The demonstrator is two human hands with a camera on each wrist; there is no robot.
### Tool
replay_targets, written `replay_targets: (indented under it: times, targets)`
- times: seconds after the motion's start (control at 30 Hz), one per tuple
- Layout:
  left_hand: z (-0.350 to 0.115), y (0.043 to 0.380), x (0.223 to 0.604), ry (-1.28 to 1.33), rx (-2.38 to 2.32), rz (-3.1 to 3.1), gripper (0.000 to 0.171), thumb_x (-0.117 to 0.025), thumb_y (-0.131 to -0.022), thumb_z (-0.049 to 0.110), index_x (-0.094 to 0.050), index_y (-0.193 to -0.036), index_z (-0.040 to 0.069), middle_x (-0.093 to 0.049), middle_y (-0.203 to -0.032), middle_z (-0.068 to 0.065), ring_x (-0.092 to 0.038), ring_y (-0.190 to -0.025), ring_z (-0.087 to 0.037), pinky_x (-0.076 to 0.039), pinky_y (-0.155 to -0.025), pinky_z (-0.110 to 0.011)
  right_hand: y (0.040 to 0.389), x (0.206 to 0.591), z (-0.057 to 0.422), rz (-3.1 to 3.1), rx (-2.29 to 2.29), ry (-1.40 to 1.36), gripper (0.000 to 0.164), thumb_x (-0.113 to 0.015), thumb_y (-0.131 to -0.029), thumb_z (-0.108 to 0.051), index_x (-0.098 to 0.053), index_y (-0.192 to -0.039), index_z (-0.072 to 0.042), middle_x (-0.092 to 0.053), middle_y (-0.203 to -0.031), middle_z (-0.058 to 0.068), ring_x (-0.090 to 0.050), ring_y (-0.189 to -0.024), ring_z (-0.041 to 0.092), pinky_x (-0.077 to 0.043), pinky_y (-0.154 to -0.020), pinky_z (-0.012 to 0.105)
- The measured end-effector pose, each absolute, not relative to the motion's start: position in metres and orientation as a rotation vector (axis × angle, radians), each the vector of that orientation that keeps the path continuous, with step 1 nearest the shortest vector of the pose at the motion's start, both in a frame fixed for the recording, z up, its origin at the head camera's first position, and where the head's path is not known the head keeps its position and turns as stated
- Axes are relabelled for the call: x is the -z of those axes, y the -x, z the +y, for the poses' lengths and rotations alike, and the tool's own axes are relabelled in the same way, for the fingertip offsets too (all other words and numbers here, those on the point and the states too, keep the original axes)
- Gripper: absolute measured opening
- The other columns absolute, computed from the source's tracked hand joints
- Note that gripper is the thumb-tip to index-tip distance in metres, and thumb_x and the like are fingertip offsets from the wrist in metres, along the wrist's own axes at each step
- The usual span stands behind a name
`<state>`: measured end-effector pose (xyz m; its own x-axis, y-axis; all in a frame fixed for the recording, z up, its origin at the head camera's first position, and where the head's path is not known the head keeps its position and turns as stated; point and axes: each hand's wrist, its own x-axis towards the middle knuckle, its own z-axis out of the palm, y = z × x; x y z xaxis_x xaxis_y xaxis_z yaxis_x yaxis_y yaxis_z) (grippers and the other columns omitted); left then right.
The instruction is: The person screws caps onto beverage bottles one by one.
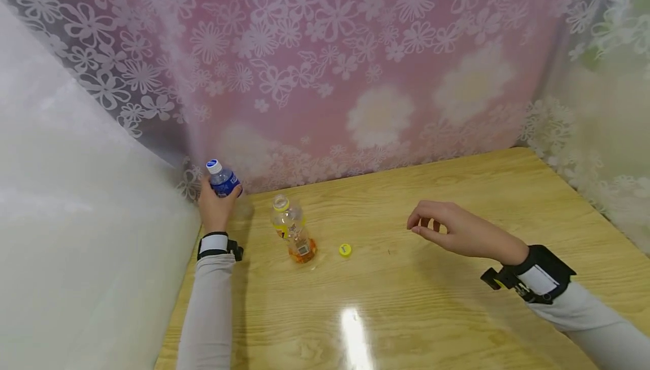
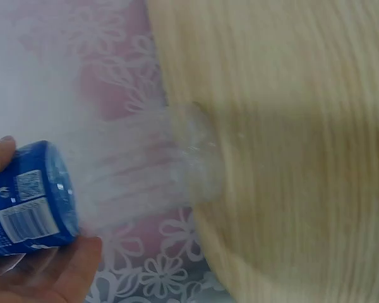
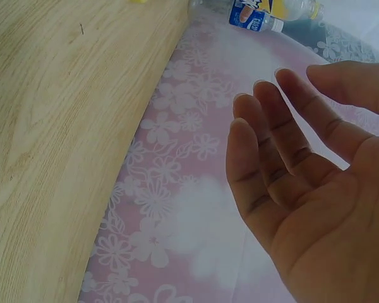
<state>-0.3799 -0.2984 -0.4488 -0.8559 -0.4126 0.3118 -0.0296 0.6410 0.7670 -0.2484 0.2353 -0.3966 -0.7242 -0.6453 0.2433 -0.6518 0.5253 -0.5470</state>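
Note:
My left hand [image 1: 215, 205] grips a clear plastic bottle [image 1: 222, 179] with a blue label and a white-and-blue cap, at the table's far left corner. In the left wrist view, fingers and thumb curl round the blue label [image 2: 28, 202], and the bottle's clear ribbed lower part [image 2: 139, 167] reaches to the table edge. Right of it stands an uncapped bottle [image 1: 294, 232] with a yellow-ringed neck and some orange-brown liquid at the bottom. A yellow cap [image 1: 345, 250] lies on the table beside it. My right hand [image 1: 452, 228] hovers over the table's right side, fingers loosely bent and holding nothing.
The wooden table [image 1: 406, 313] meets a pink flowered curtain [image 1: 325, 76] along its back edge. A white sheet [image 1: 76, 201] hangs at the left and a pale flowered curtain [image 1: 609, 105] at the right. A tiny dark mark [image 1: 389, 252] shows on the wood.

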Motion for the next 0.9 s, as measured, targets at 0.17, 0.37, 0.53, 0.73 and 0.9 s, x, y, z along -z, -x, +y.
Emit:
replay_targets:
  times: [0.17,0.37,0.53,0.73,0.9]
  targets:
    - [-0.297,0.38,0.451,-0.35,1.119,-2.376,0.088,-0.08,-0.089,0.034,-0.029,-0.159,0.016,-0.044,-0.155,-0.018,-0.044,-0.142,-0.039,-0.036,-0.115,-0.058,0.248,0.397,0.237,-2.753,-0.953,-1.113,0.016,-0.061,-0.104,-0.017,-0.065,-0.114,-0.028,-0.064,-0.106,-0.017,-0.059,-0.088,0.001,-0.053,-0.071,0.025]
    - [-0.295,0.375,0.452,-0.377,1.113,-2.377,0.103,-0.079,-0.088,0.043,-0.014,-0.162,0.014,-0.032,-0.161,-0.018,-0.033,-0.148,-0.037,-0.029,-0.12,-0.055,0.25,0.402,0.242,-2.822,-0.917,-1.026,0.015,-0.06,-0.104,-0.019,-0.066,-0.117,-0.023,-0.065,-0.107,-0.013,-0.06,-0.09,0.003,-0.055,-0.075,0.029]
    - [-0.283,0.35,0.441,-0.33,1.027,-2.293,0.085,-0.053,-0.1,0.056,-0.018,-0.161,0.009,-0.029,-0.159,-0.022,-0.028,-0.148,-0.037,-0.021,-0.119,-0.06,0.256,0.409,0.248,-2.843,-0.855,-0.909,0.015,-0.062,-0.103,-0.017,-0.067,-0.117,-0.019,-0.065,-0.107,-0.007,-0.061,-0.091,0.008,-0.056,-0.075,0.034]
    - [-0.256,0.302,0.428,0.076,1.115,-2.182,0.057,-0.036,-0.11,0.04,-0.042,-0.146,-0.003,-0.049,-0.143,-0.024,-0.045,-0.133,-0.038,-0.032,-0.11,-0.059,0.269,0.42,0.25,-2.826,-0.795,-0.752,0.021,-0.063,-0.102,-0.017,-0.064,-0.121,-0.01,-0.064,-0.114,0.007,-0.062,-0.097,0.022,-0.055,-0.078,0.043]
    - [-0.219,0.272,0.429,0.47,1.209,-2.241,0.06,-0.056,-0.102,0.041,-0.045,-0.143,-0.002,-0.055,-0.137,-0.021,-0.051,-0.128,-0.035,-0.045,-0.1,-0.055,0.28,0.431,0.249,-2.852,-0.766,-0.667,0.035,-0.063,-0.102,-0.018,-0.058,-0.132,-0.001,-0.058,-0.121,0.018,-0.059,-0.109,0.037,-0.052,-0.086,0.052]
